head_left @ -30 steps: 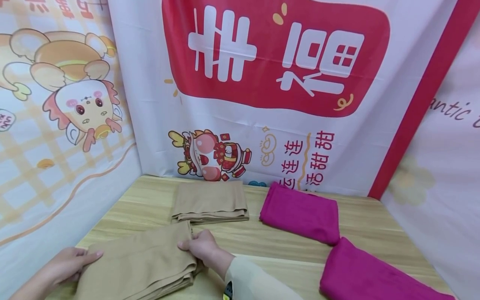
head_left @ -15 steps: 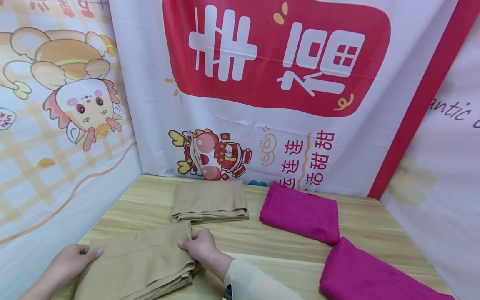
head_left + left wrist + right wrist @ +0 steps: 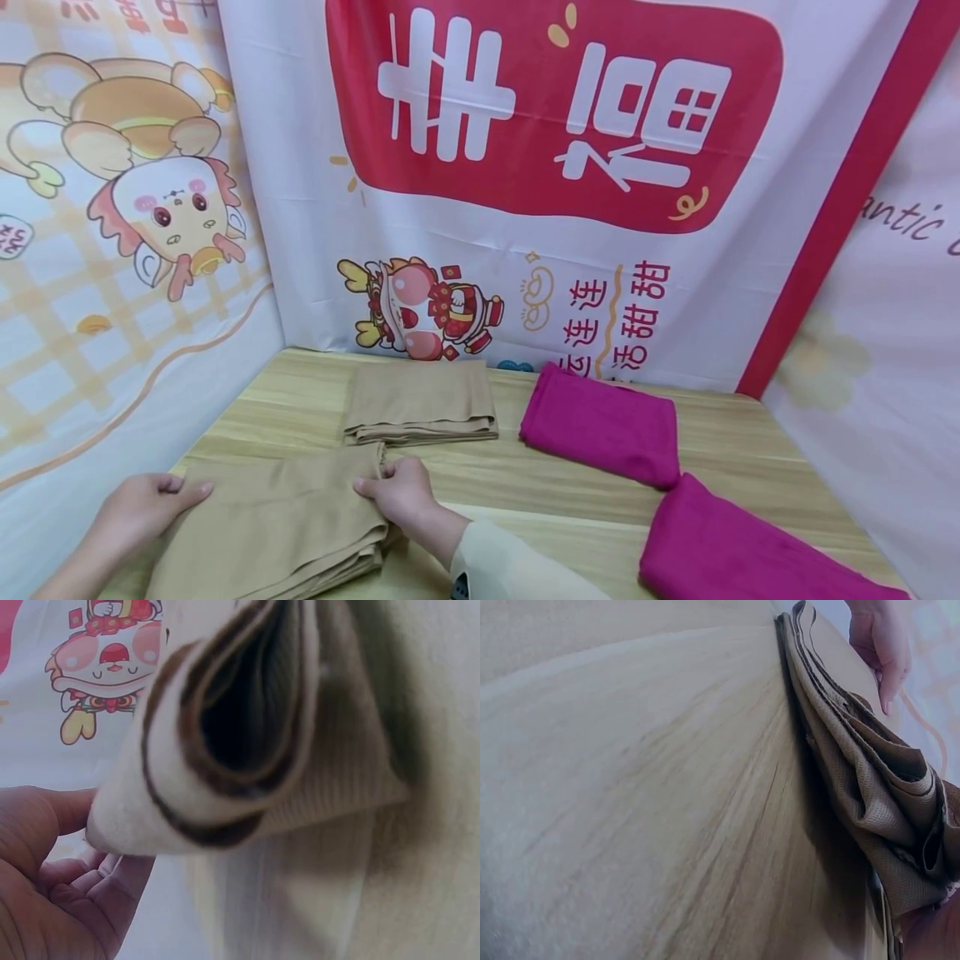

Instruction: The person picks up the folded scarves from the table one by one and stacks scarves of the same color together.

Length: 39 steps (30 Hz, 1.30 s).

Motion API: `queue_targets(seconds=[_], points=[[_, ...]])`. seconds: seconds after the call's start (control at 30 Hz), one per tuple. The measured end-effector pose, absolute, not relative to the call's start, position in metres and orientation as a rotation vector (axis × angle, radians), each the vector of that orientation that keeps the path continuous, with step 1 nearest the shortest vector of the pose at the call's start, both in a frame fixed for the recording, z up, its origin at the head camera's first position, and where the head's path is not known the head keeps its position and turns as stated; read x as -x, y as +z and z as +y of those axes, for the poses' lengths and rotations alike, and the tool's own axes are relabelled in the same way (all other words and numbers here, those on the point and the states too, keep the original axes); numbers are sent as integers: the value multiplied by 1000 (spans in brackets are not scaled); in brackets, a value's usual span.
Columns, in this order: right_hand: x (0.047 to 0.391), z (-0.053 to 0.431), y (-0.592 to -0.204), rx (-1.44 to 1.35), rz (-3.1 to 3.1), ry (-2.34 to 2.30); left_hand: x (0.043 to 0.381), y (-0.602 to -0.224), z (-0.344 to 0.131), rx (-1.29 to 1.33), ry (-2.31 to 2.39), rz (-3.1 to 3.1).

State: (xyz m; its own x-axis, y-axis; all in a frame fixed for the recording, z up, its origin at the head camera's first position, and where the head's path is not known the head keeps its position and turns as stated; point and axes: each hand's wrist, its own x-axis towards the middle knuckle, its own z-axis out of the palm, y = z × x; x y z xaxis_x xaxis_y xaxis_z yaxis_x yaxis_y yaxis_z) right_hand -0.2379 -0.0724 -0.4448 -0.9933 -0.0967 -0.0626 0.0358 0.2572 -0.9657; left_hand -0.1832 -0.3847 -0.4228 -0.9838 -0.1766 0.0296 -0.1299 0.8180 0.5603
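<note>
Head: near tan cloth (image 3: pixel 270 521), folded
Left grip (image 3: pixel 140 510): pinches its left edge
Right grip (image 3: pixel 407 495): pinches its far right corner

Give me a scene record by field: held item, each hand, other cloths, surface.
Held: near folded tan cloth, rectangular
Left hand: pinches near its far left corner
Right hand: pinches near its far right corner
Beyond it: far folded tan cloth
Right side: far folded magenta cloth; near folded magenta cloth, cut off by frame
Surface: light wood-grain table
</note>
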Motion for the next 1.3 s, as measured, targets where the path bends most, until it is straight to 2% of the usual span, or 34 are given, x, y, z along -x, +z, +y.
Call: queue_targets(seconds=[1.3], points=[[235,-46,-406,166,2332,-1999,195,-382,-340,-265,-1014,-2769]])
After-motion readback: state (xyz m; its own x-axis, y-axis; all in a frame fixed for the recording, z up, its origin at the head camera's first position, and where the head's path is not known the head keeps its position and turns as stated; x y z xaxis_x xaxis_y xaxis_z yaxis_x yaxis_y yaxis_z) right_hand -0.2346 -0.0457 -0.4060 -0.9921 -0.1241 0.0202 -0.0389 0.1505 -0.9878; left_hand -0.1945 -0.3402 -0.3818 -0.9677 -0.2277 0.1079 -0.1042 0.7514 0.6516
